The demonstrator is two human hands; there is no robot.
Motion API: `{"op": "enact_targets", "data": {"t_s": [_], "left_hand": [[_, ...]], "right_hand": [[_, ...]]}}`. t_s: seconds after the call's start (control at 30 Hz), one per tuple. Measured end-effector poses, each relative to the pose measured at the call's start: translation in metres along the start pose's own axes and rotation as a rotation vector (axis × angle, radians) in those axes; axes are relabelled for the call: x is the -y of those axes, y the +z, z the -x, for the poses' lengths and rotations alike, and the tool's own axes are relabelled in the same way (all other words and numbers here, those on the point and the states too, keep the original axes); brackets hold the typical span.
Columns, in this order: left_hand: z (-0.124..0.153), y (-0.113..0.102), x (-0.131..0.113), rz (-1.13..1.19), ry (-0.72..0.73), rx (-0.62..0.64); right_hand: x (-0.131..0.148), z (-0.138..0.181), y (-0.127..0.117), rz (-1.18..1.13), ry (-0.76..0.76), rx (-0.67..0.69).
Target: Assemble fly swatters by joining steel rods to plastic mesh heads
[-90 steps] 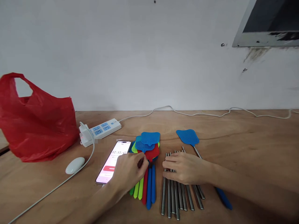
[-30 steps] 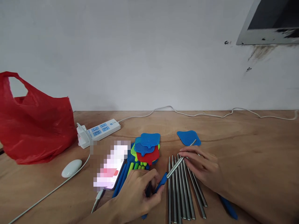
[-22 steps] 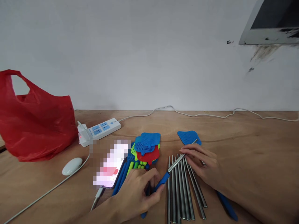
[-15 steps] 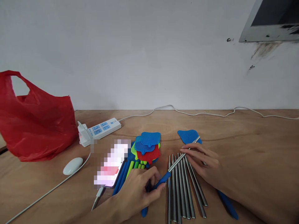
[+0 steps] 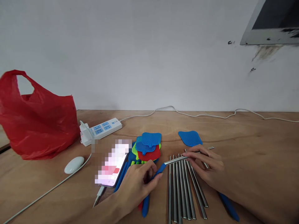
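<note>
Centrally, toward the bench's [image 5: 257, 149] near edge, left hand [image 5: 138, 180] grips blue handle [image 5: 160, 169], right hand [image 5: 207, 161] pinches metal tube [image 5: 176, 160]; keep them aligned.

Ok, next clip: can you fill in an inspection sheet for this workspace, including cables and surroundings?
Surface: brown wooden table, faint dark line across it.
Work items: blue handle and metal rod, ends meeting, insertion depth unclear; row of metal rods; stack of blue, green and red mesh heads; separate blue mesh head.
Clutter: red bag, phone, white rounded object, power strip.
Hands: left hand grips the blue handle; right hand holds the metal rod.
Cables: white cable near the wall; phone lead.
Surroundings: pale wall, dark panel upper right, staining below.
Co-workers: nothing seen.
</note>
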State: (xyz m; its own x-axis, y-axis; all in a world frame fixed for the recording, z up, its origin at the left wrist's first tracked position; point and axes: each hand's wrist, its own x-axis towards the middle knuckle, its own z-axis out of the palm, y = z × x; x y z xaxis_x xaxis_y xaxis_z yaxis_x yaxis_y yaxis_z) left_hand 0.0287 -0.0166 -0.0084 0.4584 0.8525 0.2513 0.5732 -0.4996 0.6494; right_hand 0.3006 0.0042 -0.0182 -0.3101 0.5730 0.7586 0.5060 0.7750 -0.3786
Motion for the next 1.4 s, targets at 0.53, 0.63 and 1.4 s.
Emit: {"op": "enact_targets", "data": {"t_s": [0.53, 0.63, 1.4], "left_hand": [[0.006, 0.002, -0.005, -0.005, 0.155, 0.067], [0.006, 0.001, -0.005, -0.005, 0.137, 0.083], [0.01, 0.006, 0.001, -0.055, 0.194, 0.036]], "right_hand": [[0.033, 0.002, 0.011, -0.242, 0.019, 0.197], [0.034, 0.003, 0.007, -0.246, 0.02, 0.23], [0.018, -0.004, 0.013, -1.0, 0.774, 0.061]]}}
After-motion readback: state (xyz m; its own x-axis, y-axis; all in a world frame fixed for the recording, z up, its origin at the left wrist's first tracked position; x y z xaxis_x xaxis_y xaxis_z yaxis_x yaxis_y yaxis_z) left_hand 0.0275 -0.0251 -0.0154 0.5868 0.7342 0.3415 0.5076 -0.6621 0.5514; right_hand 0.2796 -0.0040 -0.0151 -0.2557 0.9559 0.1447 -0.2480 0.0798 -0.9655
